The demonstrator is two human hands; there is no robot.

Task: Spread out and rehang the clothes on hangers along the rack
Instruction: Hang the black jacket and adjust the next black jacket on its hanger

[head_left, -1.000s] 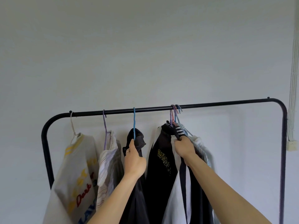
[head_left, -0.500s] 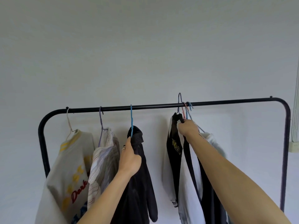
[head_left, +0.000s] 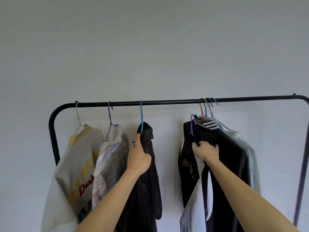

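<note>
- Black jacket [head_left: 189, 158] with yellow print, on a purple hanger [head_left: 192, 124], off the rail: hook free in the air, below the bar and just left of the bunched hooks.
- Right hand [head_left: 206, 152] closed around the jacket's shoulder and hanger arm, fingers curled over dark cloth, holding the garment up.
- White panel of the same jacket hanging below the right wrist, down past the frame's lower edge.
- Left hand [head_left: 138, 158] gripping the shoulder of a dark top [head_left: 148, 173], thumb up along the blue hanger [head_left: 141, 118]; ring on one finger.
- Blue hanger hooked on the rail, roughly mid-bar, well apart from the lifted jacket.
- Three hooks bunched on the rail right of the jacket: pink [head_left: 201, 108], blue, grey, touching or nearly so.
- Beneath them, a striped collar [head_left: 209, 125], a dark garment [head_left: 234, 164], and pale blue cloth [head_left: 245, 148] pressed close together.
- Left of the dark top: striped shirt [head_left: 108, 161] on a lilac hanger [head_left: 109, 118], hooked on the rail.
- Farthest left: cream sweatshirt [head_left: 75, 164] with yellow, red and blue lettering, on a pale hanger [head_left: 77, 116] near the rail's bend.
- Rack [head_left: 167, 102]: black tube, curved corners, right upright at the frame's edge.
- Plain white wall [head_left: 150, 47] behind.
</note>
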